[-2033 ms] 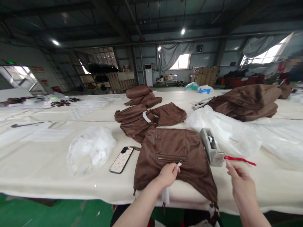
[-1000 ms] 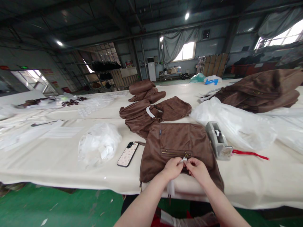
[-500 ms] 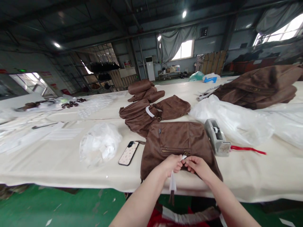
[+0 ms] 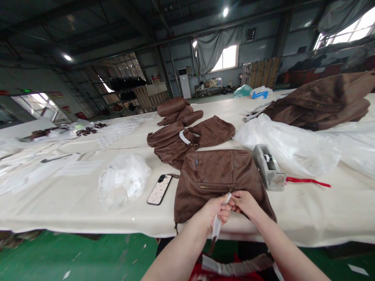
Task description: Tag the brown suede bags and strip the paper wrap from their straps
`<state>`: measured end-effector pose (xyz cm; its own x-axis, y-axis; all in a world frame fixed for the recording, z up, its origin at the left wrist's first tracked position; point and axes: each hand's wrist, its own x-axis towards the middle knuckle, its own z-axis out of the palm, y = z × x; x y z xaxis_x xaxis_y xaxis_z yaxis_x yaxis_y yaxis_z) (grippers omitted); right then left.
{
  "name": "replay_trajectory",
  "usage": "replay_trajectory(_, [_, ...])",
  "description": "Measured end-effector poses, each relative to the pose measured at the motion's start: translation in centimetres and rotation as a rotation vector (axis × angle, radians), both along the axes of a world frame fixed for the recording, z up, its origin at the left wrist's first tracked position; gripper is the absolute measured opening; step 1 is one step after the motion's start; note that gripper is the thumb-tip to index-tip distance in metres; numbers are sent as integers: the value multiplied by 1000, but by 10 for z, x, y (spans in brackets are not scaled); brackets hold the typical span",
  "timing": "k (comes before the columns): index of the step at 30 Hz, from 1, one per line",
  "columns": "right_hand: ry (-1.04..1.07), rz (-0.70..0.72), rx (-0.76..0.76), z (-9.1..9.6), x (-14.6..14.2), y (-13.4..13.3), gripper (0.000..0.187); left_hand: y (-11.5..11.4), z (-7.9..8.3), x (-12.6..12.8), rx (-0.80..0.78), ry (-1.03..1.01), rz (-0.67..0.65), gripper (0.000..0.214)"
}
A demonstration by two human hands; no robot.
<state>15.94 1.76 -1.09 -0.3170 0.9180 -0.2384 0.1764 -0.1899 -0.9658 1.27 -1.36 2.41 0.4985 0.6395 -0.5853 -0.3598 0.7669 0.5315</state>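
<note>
A brown suede bag lies flat at the near edge of the cream-covered table, its zip pocket facing up. Both hands meet at the zip's right end. My left hand is closed on a white strip that hangs down from the fingers. My right hand pinches the upper end of the same strip beside the zip pull. A grey tape dispenser with a red tape tail stands just right of the bag.
A phone lies face down left of the bag, beside a crumpled clear plastic bag. More brown bags lie behind, a large brown pile at the far right over clear plastic sheeting. Green floor lies below the table edge.
My right hand came in from beside the tape dispenser and joined the left at the zip pull. Both hands have since drawn slightly toward me with the white strip.
</note>
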Motion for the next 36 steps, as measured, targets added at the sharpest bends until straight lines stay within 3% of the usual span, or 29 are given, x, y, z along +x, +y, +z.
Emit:
replay_trajectory(7, [-19,-65,5,0,3,-5,36,-4,1,5,375,449,52,44])
replay_trajectory(11, [148,-20,17,8,9,-11,35,-9,9,6,885,1025,65,37])
replay_trajectory(14, [186,-48,-7,11,10,-13,41,-15,13,5,1162,1417,-79,32])
replay_trajectory(20, [194,-5,-58,14,9,-12,63,-22,2,4,1325,1732,-350,25])
replay_trajectory(26, [187,18,-17,16,8,-14,52,-21,-4,8,1349,1896,-537,25])
replay_trajectory(31, [206,31,26,10,8,-16,44,-26,-13,14,1284,1914,-448,33])
replay_trajectory(36, [210,39,57,3,9,-16,39,-30,-21,11,1163,1753,-155,32])
